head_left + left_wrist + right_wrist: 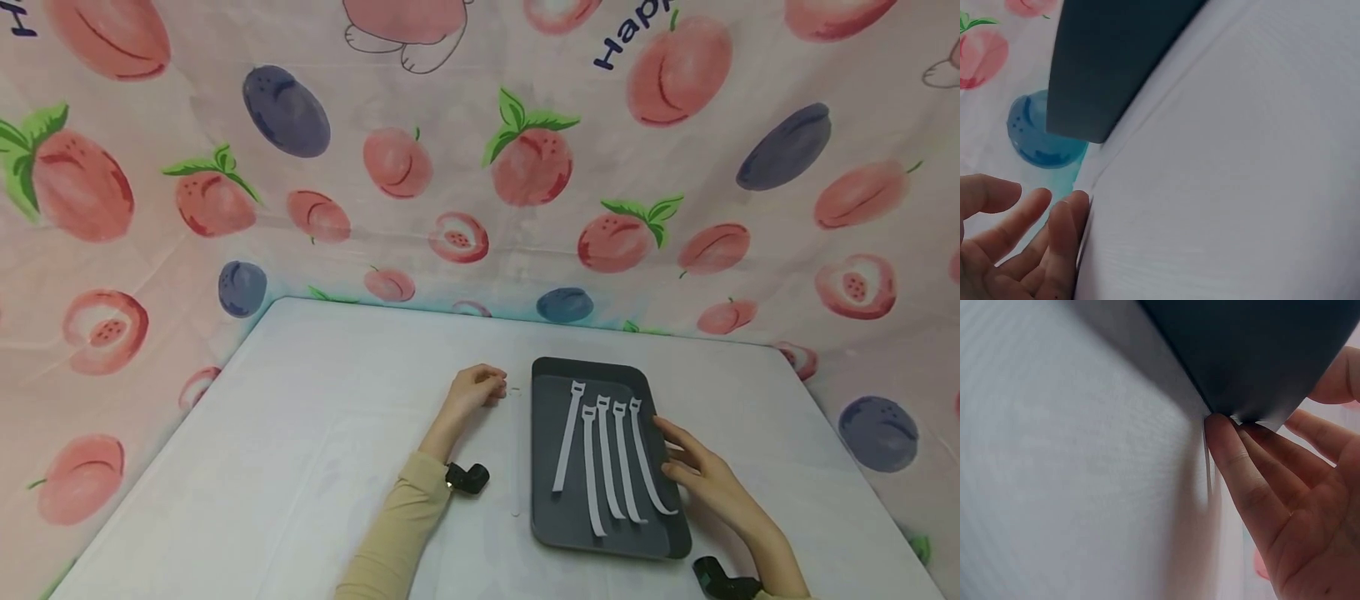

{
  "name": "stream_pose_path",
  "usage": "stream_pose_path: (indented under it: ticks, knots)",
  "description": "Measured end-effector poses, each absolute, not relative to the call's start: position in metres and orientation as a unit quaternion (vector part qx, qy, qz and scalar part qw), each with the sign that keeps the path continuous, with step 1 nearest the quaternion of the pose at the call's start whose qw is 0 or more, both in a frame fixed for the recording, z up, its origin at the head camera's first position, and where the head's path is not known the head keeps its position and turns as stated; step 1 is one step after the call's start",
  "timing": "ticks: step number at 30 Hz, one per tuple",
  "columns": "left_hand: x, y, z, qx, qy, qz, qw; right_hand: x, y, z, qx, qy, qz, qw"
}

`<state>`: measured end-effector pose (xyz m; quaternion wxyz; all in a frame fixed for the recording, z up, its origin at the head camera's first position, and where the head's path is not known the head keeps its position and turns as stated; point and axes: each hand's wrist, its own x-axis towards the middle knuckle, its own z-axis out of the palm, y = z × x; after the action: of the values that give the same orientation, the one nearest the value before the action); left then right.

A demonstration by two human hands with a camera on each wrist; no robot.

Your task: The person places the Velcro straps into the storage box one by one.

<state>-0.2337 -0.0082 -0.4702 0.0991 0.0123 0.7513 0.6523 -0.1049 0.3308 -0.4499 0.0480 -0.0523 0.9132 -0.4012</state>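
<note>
A dark grey tray (551, 517) lies on the white table, holding several white strap-style cable ties (567, 442) with slotted heads, side by side lengthwise. Some of their lower ends curl up. My right hand (701, 471) touches the tray's right side, fingers fairly straight; in the right wrist view the fingertips (1219, 428) meet the tray's edge at the tabletop. To the left of the tray, my left hand (474, 390) stays apart from it, its fingers loosely bent around nothing. Between that hand and the tray is a faint, narrow pale strip (515, 458), hard to make out against the table.
The white table (315, 467) reaches back to a hanging cloth (465, 125) printed with peaches and blue fruit, which also closes in both sides. A black wrist camera (468, 478) sits on the left wrist, another (723, 581) on the right.
</note>
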Motion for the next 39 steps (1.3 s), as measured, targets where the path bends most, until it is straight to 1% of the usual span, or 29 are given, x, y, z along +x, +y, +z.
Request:
stream_pose_path:
  ticks: [9, 16, 24, 33, 39]
  knots:
    - [-0.235, -0.004, -0.474, 0.064, 0.789, 0.6, 0.113, -0.103, 0.33, -0.449, -0.046, 0.914, -0.4, 0.053]
    - [-0.234, 0.001, -0.473, 0.091, 0.785, 0.606, 0.09, -0.103, 0.33, -0.45, -0.048, 0.915, -0.396, 0.049]
    - [-0.233, 0.006, -0.472, 0.075, 0.798, 0.595, 0.059, -0.105, 0.331, -0.451, -0.047, 0.916, -0.394, 0.053]
    - [-0.233, 0.006, -0.472, 0.057, 0.803, 0.592, 0.047, -0.105, 0.331, -0.451, -0.05, 0.917, -0.391, 0.055]
    - [-0.232, 0.006, -0.473, 0.05, 0.801, 0.595, 0.054, -0.105, 0.33, -0.45, -0.052, 0.917, -0.391, 0.059]
